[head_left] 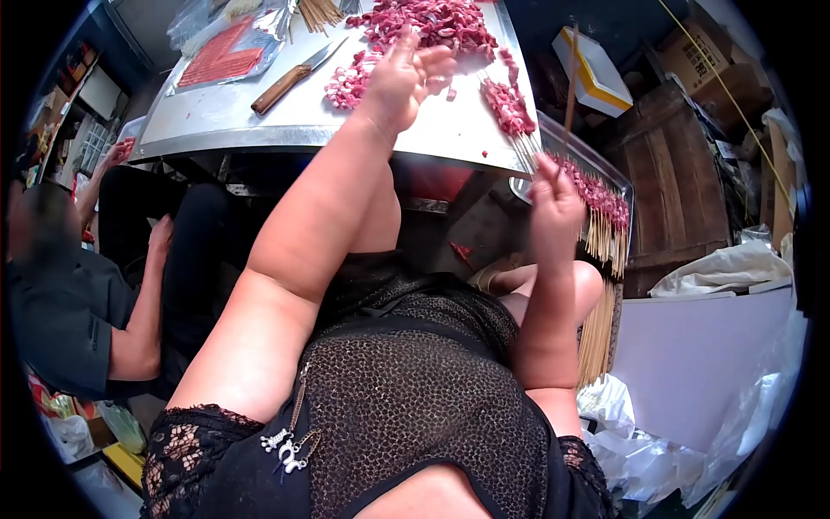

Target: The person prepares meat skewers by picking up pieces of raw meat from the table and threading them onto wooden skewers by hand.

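My left hand [406, 80] is over the white table, just in front of a heap of red and pink meat pieces [437, 24]. Its fingers are stretched out and apart, with nothing visible in them. My right hand [556, 201] is off the table's right corner, slightly blurred, fingers curled together; whether anything thin is in them cannot be seen. Close to its fingertips are the bare ends of several meat skewers [508, 108] lying on the table edge. A smaller cluster of meat [347, 82] lies left of my left hand.
A knife with a wooden handle [281, 89] lies on the table near a red slab in plastic [220, 62]. Below right, a tray [629, 203] holds many loaded skewers [596, 192]. Bare sticks [596, 342] are beside my knee. Another person [65, 303] sits at left.
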`<state>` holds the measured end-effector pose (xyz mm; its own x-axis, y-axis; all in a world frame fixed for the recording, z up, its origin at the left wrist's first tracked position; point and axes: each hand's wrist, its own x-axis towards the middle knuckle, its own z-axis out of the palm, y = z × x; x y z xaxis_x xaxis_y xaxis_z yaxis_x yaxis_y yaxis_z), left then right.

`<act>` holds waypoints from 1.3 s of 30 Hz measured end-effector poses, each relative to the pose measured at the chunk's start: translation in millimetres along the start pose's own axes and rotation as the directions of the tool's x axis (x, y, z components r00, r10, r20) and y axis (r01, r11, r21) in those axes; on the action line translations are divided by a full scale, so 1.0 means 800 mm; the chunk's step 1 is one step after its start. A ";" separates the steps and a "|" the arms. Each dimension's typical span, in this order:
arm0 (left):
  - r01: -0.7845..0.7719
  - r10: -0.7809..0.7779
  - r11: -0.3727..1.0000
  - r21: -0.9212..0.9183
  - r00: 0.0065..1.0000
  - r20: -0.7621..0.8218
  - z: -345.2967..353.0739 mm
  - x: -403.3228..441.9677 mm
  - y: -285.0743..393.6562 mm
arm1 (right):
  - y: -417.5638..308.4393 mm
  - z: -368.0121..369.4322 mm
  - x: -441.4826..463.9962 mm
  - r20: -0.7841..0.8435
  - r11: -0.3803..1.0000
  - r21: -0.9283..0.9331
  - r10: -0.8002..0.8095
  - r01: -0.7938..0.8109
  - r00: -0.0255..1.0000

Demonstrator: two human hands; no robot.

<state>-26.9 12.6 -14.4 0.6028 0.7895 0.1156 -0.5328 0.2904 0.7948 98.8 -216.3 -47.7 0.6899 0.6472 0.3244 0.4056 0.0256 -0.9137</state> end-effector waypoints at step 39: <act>0.167 -0.169 0.986 -0.023 0.984 -0.065 0.004 0.053 0.004 | 0.044 0.058 0.043 0.408 0.861 0.387 0.162 -0.331 0.899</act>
<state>-1.2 44.8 -4.8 0.6439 0.7628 -0.0592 -0.4381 0.4311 0.7888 108.8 -157.8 -79.8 0.4410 0.8964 0.0436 -0.1108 0.1026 -0.9885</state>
